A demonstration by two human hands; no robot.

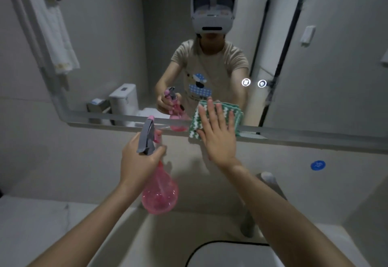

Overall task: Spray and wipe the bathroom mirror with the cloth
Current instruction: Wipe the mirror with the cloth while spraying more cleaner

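Left hand (140,157): clenched around the neck of the pink translucent plastic spray bottle (159,191)
Right hand (218,136): fingers spread flat, pressing the green-and-white zigzag cloth (194,123) against the mirror (117,46) lower edge

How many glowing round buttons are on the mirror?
2. The left button and the right button sit side by side on the mirror, above the cloth.
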